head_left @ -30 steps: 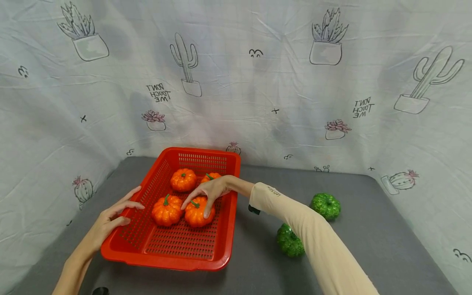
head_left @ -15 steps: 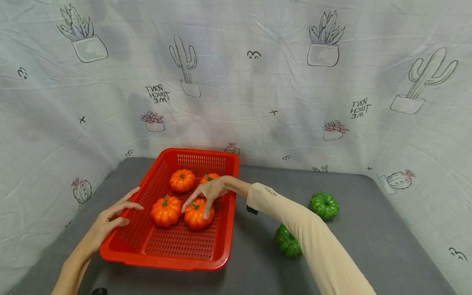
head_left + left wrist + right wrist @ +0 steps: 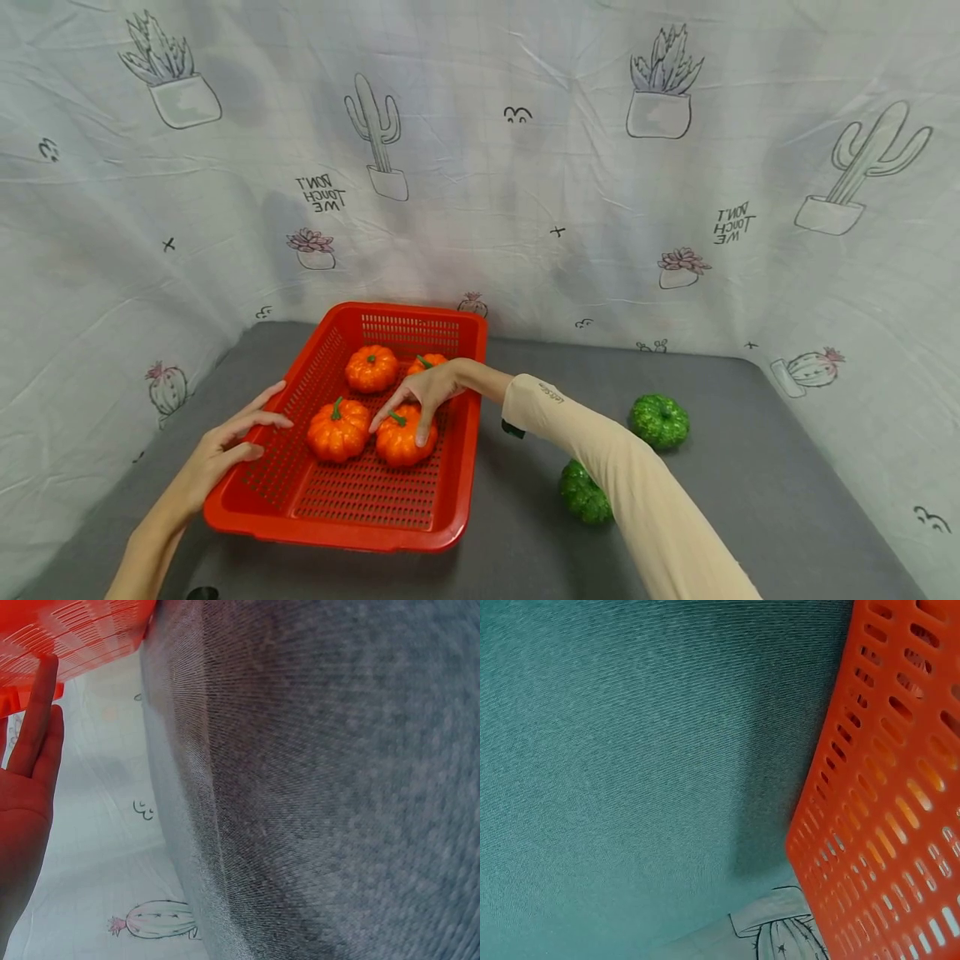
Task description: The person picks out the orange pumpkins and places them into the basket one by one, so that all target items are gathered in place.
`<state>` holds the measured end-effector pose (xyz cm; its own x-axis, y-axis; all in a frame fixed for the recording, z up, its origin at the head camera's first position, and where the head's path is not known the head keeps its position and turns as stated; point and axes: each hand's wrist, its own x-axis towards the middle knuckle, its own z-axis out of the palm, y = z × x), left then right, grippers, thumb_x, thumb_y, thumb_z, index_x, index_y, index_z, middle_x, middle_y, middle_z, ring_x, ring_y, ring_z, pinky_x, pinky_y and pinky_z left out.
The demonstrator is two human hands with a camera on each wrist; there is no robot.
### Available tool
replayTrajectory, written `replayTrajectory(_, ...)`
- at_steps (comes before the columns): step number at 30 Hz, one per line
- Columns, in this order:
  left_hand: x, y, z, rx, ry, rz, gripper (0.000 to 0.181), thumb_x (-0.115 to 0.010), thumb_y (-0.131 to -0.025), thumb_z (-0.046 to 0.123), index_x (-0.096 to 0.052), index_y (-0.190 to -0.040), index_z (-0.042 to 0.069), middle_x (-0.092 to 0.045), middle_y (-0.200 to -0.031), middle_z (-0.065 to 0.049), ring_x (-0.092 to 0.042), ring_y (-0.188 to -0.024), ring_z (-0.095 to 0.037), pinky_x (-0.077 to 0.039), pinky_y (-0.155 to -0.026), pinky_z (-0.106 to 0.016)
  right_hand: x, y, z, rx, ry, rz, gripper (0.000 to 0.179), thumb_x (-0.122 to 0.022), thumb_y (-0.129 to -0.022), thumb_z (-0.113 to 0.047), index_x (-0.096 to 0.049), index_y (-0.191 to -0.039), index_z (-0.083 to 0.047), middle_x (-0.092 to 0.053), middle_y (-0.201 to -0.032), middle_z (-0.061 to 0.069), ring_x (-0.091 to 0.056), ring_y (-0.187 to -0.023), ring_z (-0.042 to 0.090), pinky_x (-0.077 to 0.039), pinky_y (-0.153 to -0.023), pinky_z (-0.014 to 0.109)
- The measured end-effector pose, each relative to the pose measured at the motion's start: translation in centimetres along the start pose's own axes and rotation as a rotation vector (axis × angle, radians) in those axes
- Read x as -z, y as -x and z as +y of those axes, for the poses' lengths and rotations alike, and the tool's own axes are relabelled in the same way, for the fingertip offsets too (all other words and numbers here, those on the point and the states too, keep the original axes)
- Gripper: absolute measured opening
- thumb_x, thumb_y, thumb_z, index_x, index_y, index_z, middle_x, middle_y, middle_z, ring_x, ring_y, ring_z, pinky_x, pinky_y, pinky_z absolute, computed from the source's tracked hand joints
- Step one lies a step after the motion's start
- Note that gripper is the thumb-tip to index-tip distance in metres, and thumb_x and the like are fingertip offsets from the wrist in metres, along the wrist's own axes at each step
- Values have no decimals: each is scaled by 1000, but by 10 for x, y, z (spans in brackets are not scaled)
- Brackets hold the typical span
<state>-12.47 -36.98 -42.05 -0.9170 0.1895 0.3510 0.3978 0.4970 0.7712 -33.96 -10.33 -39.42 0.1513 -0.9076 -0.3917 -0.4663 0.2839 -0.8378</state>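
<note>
A red plastic basket [image 3: 341,537] with slotted walls stands on the grey table, several orange pumpkins inside. My right hand [image 3: 435,387] reaches over its right side and grips the front right pumpkin [image 3: 402,448], thumb and finger on opposite sides. To the left of that lies another pumpkin [image 3: 338,431]; a third [image 3: 372,369] sits behind, and one more [image 3: 427,362] is partly hidden by my right hand. My left hand [image 3: 213,462] rests at the basket's left rim, fingers fairly straight. The left wrist view shows fingers of my left hand [image 3: 34,765] along the basket's outer wall [image 3: 105,630].
Two green pumpkins lie on the table to the right: one farther back [image 3: 659,422] and one nearer [image 3: 585,493], partly covered by my right sleeve [image 3: 637,483]. A patterned white cloth [image 3: 480,167] hangs behind and at both sides. A small black object [image 3: 202,593] shows at the bottom edge.
The view shifts slightly. Both hands, the basket and the pumpkins stay where they were.
</note>
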Motion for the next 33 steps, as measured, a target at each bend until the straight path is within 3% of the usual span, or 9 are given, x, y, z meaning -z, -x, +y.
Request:
replayTrajectory(9, 0, -1, -2, -29, 2, 4, 32, -40, -96, -4, -60, -120, 1, -25, -157, -7, -34, -129, -1, -47, -74, -27, 3, 2, -1, -24, -30, -14, 69, -70, -79, 10, -44, -142, -1, -35, -152, 7, -25, -137, 1, -23, -108, 22)
replayTrajectory(18, 1, 0, -1, 33, 11, 4, 31, -41, -96, -3, -59, -121, 1, -24, -157, -8, -27, -135, -2, -44, -80, -23, 4, 2, 1, -17, -29, -39, 69, -71, -78, 10, -45, -141, 0, -38, -150, 7, -28, -135, 1, -23, -108, 22)
replayTrajectory(33, 0, 0, 0, -10, -7, 1, 31, -40, -96, -4, -59, -120, 0, -24, -157, -10, -32, -131, -2, -46, -76, -27, 4, 3, 1, -13, -55, -78, 73, -70, -77, 14, -41, -143, 1, -34, -153, 6, -26, -136, 0, -23, -108, 22)
